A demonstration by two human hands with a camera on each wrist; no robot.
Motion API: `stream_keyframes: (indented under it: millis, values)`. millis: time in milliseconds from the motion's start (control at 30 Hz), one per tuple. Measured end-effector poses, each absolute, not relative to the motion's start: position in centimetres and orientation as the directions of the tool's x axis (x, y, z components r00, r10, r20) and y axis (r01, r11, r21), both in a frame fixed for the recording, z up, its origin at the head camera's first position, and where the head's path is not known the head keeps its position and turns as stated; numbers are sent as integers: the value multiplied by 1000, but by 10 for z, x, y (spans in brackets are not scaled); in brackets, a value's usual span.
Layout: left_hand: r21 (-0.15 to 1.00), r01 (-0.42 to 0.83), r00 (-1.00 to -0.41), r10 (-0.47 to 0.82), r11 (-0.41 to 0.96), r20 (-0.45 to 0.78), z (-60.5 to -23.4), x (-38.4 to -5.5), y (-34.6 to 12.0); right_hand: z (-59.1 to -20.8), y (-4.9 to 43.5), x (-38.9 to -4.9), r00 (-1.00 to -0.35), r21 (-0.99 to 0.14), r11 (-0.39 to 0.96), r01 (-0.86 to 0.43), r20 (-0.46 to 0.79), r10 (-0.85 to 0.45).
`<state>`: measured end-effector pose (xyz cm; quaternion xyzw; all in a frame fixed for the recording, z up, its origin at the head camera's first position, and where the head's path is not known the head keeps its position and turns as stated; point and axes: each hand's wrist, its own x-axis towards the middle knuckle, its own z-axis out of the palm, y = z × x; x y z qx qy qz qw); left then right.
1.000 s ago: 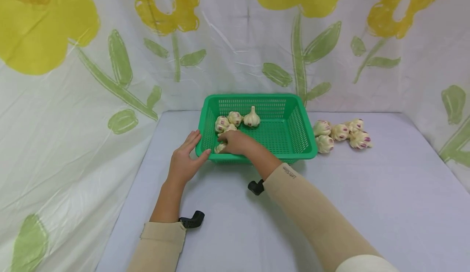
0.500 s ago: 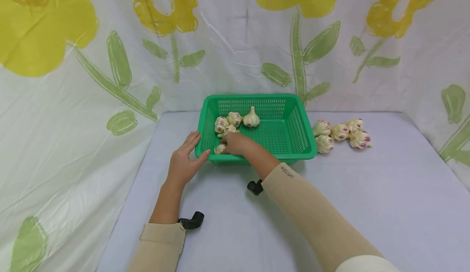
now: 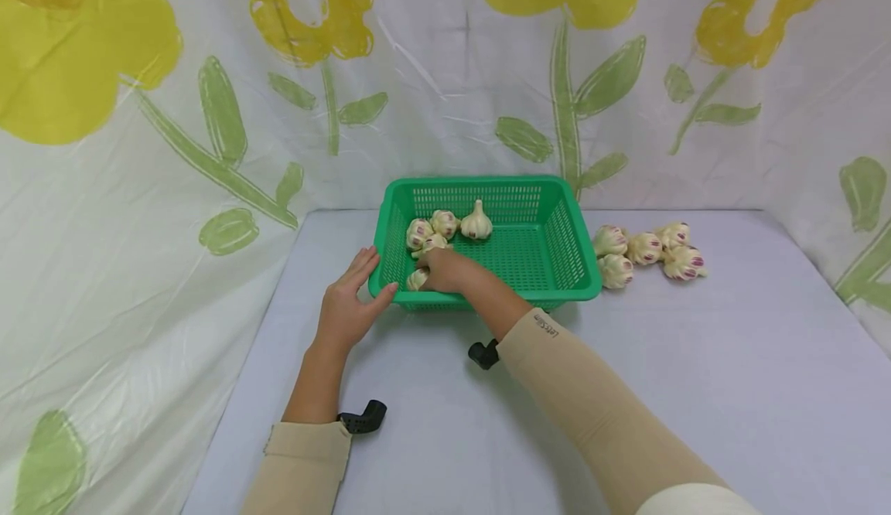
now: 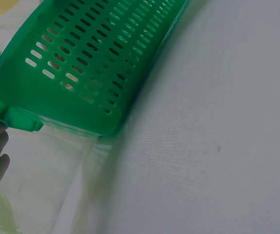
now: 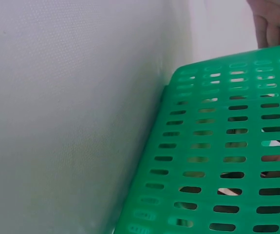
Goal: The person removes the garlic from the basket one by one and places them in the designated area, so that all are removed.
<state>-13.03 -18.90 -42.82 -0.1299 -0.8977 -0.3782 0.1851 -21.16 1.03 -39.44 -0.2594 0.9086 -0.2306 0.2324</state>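
A green plastic basket with slotted walls stands at the back of the table. My left hand lies against its front left corner, fingers straight along the left rim and thumb at the front rim. Inside, my right hand reaches over the front wall and grips a garlic bulb low in the front left corner, covering part of it. Just behind are three more bulbs in a cluster, one being a purple-streaked garlic bulb. Apart from them, a paler garlic bulb sits upright with its stem up.
Right of the basket, several garlic bulbs lie grouped on the white-covered table; the nearest are close to the basket's right wall. A white curtain with painted yellow flowers hangs behind and along the sides.
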Motion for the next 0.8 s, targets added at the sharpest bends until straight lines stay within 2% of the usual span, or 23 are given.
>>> stream_keyframes:
  millis: [800]
  values:
    - [620,387,-890,100,682,445,-430,-132,-191,-390,11,-210,-769,-575,715,-398,-217,-602]
